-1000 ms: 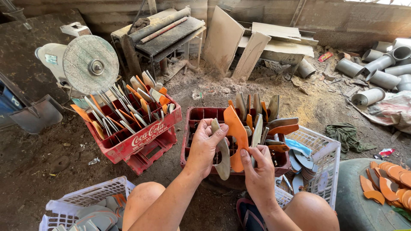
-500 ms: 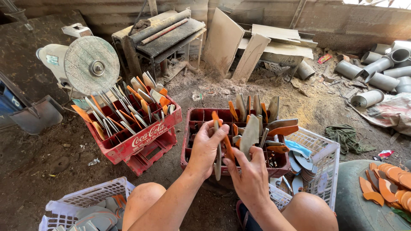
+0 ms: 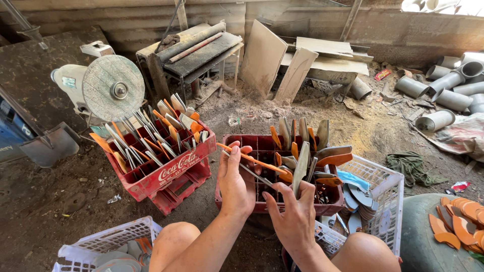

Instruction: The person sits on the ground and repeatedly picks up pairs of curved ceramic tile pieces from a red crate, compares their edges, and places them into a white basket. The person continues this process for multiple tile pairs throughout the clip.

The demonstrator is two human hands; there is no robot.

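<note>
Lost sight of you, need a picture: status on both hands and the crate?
Left hand grips an orange-handled knife over the red crate. Right hand pinches a grey blade upright. Crate crowded with blades; nothing blocking.

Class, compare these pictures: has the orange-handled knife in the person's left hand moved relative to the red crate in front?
Yes. The orange-handled knife, upright over the red crate earlier, now lies nearly flat, its handle swung left beyond the left hand.

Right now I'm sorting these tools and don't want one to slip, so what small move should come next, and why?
Probably lower the orange-handled tool into a free slot of the red crate in front. The left hand holds it level above the crate, the right hand steadies another blade standing upright beside it, and some near-side compartments look unfilled.
</note>
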